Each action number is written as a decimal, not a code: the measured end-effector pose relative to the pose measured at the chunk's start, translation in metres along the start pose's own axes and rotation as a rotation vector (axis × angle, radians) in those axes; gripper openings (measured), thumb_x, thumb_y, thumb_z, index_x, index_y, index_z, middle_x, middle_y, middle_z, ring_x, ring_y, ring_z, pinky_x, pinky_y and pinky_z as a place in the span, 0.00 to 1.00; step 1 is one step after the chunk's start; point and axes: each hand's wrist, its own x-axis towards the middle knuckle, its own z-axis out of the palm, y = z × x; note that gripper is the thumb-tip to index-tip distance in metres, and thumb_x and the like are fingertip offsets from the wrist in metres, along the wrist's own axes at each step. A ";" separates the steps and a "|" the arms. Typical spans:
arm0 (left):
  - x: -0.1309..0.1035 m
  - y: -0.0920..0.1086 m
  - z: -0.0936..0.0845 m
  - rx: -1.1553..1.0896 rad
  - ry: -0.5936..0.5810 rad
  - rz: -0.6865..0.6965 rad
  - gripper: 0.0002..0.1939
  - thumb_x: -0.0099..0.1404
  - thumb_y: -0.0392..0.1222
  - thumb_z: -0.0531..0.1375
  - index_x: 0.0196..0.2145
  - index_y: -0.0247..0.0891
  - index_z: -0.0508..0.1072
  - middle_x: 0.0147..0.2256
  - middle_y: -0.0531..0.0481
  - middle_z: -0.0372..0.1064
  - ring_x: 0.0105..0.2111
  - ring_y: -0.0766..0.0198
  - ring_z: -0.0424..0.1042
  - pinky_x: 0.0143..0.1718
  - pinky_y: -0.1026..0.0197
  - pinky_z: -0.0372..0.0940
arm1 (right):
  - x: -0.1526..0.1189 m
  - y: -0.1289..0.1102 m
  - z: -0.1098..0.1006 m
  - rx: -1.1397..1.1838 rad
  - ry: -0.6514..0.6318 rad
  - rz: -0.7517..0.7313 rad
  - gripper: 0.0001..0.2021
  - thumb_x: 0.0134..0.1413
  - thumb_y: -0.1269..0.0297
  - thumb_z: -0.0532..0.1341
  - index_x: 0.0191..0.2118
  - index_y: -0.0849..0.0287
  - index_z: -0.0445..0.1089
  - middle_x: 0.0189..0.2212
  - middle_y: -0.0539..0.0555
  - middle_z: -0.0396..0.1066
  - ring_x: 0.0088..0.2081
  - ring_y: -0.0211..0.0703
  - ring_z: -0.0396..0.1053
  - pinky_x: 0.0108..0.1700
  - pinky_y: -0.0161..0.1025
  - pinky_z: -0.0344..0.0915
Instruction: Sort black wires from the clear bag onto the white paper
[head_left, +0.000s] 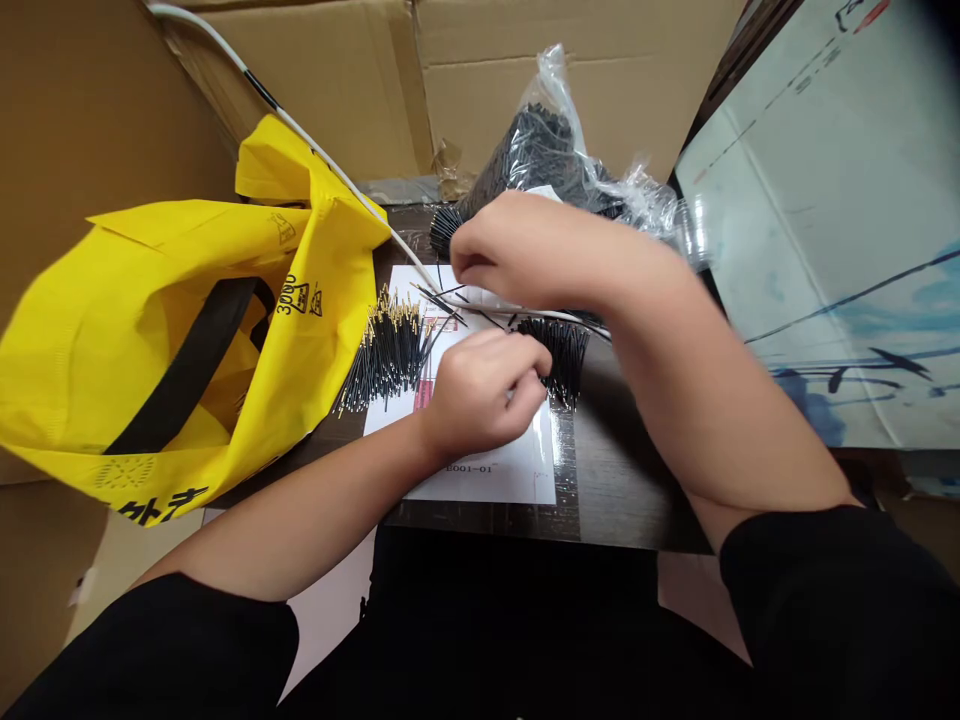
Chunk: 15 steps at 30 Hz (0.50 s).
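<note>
My left hand (491, 388) is closed above a printed white sheet (487, 485), its fingers curled; whatever they may pinch is hidden. Farther back, my right hand (517, 250) is closed too, fingers pointing down near the end of a black wire bundle (444, 228); what it holds cannot be made out. Left of my left hand lies a pile of short black wires with gold tips (386, 350). Another pile of black wires (566, 355) sits just to its right. Between my hands, a few loose wires (442, 300) cross the sheet near a white cable (409, 250).
A yellow bag (322, 260) with a black strap stands at the left. Behind my right hand is a clear plastic bag (555, 140) full of black pieces. Cardboard boxes (337, 80) line the back, and a pale printed panel (840, 220) leans at the right of the dark table (637, 490).
</note>
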 end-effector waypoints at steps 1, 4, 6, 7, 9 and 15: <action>0.001 -0.001 -0.001 0.011 0.067 -0.061 0.08 0.63 0.32 0.53 0.33 0.40 0.69 0.28 0.50 0.70 0.30 0.61 0.66 0.36 0.54 0.65 | -0.003 0.006 -0.010 0.010 -0.064 -0.025 0.08 0.60 0.59 0.65 0.32 0.55 0.77 0.25 0.51 0.71 0.31 0.41 0.68 0.37 0.42 0.60; 0.004 -0.006 -0.003 0.082 0.220 -0.240 0.10 0.62 0.32 0.55 0.41 0.42 0.67 0.38 0.46 0.69 0.40 0.57 0.68 0.44 0.50 0.67 | -0.013 0.017 -0.038 0.035 -0.171 -0.043 0.11 0.59 0.53 0.66 0.39 0.54 0.79 0.25 0.49 0.71 0.31 0.39 0.70 0.37 0.42 0.62; 0.006 -0.009 -0.002 0.105 0.266 -0.330 0.14 0.63 0.33 0.56 0.47 0.43 0.65 0.44 0.44 0.67 0.43 0.56 0.68 0.45 0.50 0.67 | -0.017 0.018 -0.050 0.055 -0.156 -0.029 0.14 0.59 0.50 0.66 0.44 0.53 0.78 0.25 0.48 0.70 0.31 0.38 0.71 0.37 0.41 0.63; 0.006 -0.011 -0.001 0.098 0.271 -0.350 0.15 0.64 0.34 0.56 0.49 0.43 0.63 0.46 0.44 0.67 0.44 0.56 0.68 0.44 0.50 0.68 | -0.019 0.017 -0.053 0.067 -0.149 -0.029 0.16 0.58 0.49 0.67 0.46 0.53 0.78 0.25 0.47 0.70 0.32 0.37 0.71 0.37 0.40 0.64; 0.007 -0.012 0.001 0.053 0.240 -0.354 0.11 0.70 0.38 0.54 0.49 0.43 0.63 0.45 0.44 0.67 0.44 0.58 0.69 0.44 0.52 0.68 | -0.019 0.011 -0.054 0.089 -0.150 -0.043 0.18 0.57 0.50 0.68 0.50 0.52 0.76 0.25 0.46 0.70 0.32 0.37 0.72 0.37 0.39 0.65; 0.005 -0.010 0.002 -0.158 0.089 -0.349 0.17 0.79 0.48 0.44 0.42 0.41 0.69 0.35 0.47 0.71 0.37 0.61 0.72 0.40 0.56 0.67 | -0.017 -0.017 -0.059 0.106 -0.243 -0.063 0.22 0.54 0.58 0.71 0.55 0.50 0.73 0.25 0.46 0.71 0.31 0.37 0.72 0.36 0.38 0.65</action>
